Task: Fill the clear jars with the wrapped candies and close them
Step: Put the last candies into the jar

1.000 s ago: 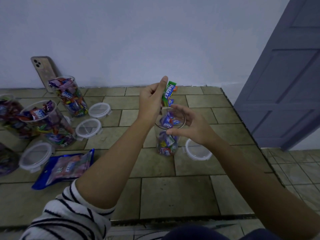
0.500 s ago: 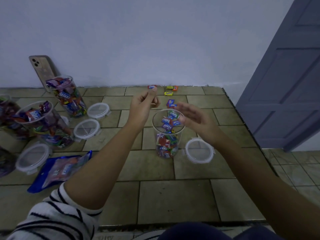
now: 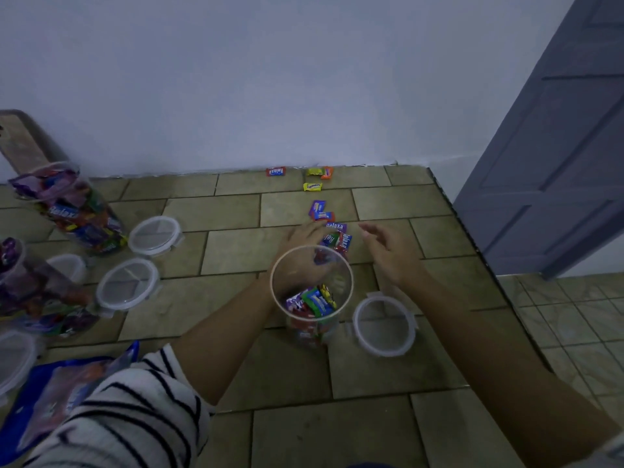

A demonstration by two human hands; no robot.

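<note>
Tiled surface (image 3: 202, 309): left hand (image 3: 299, 238) behind jar (image 3: 314, 327), touching loose candies (image 3: 344, 243), grip unclear; right hand (image 3: 391, 258) grip wide, empty.

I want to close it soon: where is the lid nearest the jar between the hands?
In the head view the lid lies flat on the tiled surface just right of that jar, near the right hand.

The open jar (image 3: 312, 288) stands upright mid-bench, its mouth free from above. The left hand (image 3: 302, 236) lies just behind it and the right hand (image 3: 388, 253) behind and to its right. A loose lid (image 3: 385, 327) lies just beside the jar's right side. Bare tile of the bench (image 3: 337, 440) spreads in front. Scattered candies (image 3: 341, 239) trail back to the wall (image 3: 270, 79). Filled jars (image 3: 77, 211) and spare lids (image 3: 128, 288) crowd the left side.
</note>
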